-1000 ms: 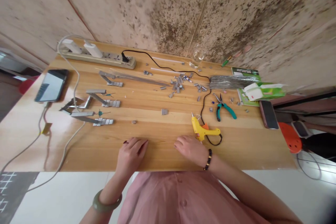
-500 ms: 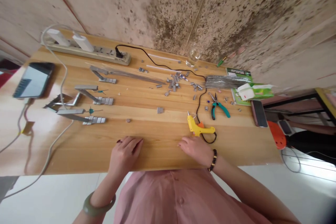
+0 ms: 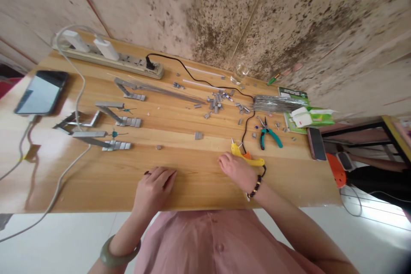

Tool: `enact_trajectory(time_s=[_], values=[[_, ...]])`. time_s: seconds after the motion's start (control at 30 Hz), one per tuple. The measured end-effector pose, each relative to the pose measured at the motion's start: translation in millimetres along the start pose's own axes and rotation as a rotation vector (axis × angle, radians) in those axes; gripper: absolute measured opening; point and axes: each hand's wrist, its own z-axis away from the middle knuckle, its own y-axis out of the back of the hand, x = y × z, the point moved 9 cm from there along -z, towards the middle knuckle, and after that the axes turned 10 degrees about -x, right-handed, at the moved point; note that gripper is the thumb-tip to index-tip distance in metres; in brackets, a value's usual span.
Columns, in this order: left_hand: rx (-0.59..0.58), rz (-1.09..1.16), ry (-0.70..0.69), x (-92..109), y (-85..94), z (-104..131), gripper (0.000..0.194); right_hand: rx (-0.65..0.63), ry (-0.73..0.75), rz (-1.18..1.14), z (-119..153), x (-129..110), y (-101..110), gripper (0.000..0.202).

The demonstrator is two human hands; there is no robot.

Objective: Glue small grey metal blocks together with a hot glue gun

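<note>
My left hand (image 3: 155, 186) rests on the wooden table near its front edge, fingers curled together, with nothing visible in it. My right hand (image 3: 236, 169) lies just in front of the yellow glue gun (image 3: 254, 161) and hides part of it; its fingers are bent and hold nothing that shows. Ahead, between the hands, sits a small grey block (image 3: 198, 135), and a smaller grey piece (image 3: 158, 147) lies beyond my left hand. Teal-handled pliers (image 3: 269, 135) lie open to the right of the glue gun. Grey pieces (image 3: 215, 105) are heaped farther back.
Several grey bent assemblies (image 3: 111, 115) stand at the left, near a charging phone (image 3: 41, 93). A power strip (image 3: 128, 64) runs along the back. Thin metal wires (image 3: 278, 103), a green tissue pack (image 3: 316, 117) and another phone (image 3: 317, 143) are at the right.
My right hand has moved forward, up to the glue gun, and now covers part of it. My left hand has stayed in place. The view has shifted slightly.
</note>
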Motion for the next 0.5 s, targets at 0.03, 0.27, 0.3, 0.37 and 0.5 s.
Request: enact_trajectory(time_s=[0.03, 0.27, 0.3, 0.37, 0.5], values=[[-0.003, 0.000, 0.000, 0.0, -0.4, 0.2, 0.014, 0.003, -0.040, 0.000, -6.0, 5.6, 6.3, 0.024], [-0.013, 0.034, 0.020, -3.2, -2.7, 4.1, 0.013, -0.055, -0.198, -0.025, -35.5, 21.3, 26.4, 0.024], [-0.015, 0.041, 0.021, -3.2, -2.9, 4.2, 0.013, -0.064, -0.198, -0.027, -36.4, 20.9, 25.7, 0.024], [-0.017, 0.050, 0.024, -3.3, -2.8, 4.0, 0.014, -0.079, -0.189, -0.028, -36.3, 19.8, 23.8, 0.025], [-0.014, 0.058, 0.023, -2.3, -2.2, 2.2, 0.014, -0.090, -0.163, -0.025, -33.5, 17.4, 22.4, 0.025]])
